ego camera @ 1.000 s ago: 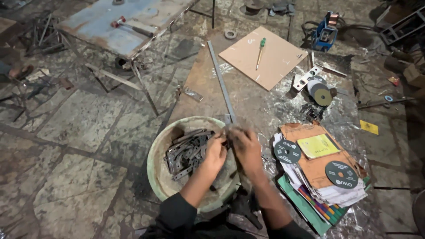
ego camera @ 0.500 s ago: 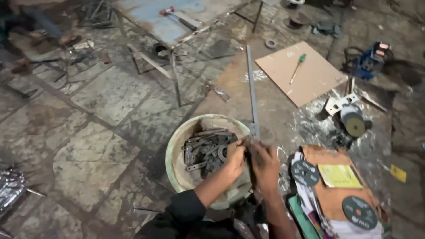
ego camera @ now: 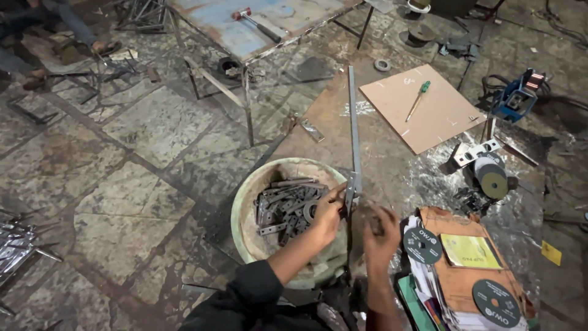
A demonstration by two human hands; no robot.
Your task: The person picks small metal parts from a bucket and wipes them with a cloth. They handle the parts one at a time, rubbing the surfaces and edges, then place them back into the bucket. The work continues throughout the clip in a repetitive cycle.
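The left hand [ego camera: 327, 214] grips the near end of a long grey metal bar [ego camera: 353, 132], hard against the rim of a round pale basin [ego camera: 245, 202] heaped with dark metal brackets [ego camera: 288, 205], so little room is left on that side. The right hand [ego camera: 381, 230] hovers just beside a stack of brown card and papers topped with dark cutting discs [ego camera: 468, 279], which blocks its outer side. Beyond, an angle grinder [ego camera: 487, 171] and a flat brown board [ego camera: 422, 113] (a green-handled screwdriver [ego camera: 417, 100] lies on it) crowd the far right. Bare metal sheet [ego camera: 318, 141] lies open left of the bar, and the stone floor [ego camera: 135, 184] left of the basin is free.
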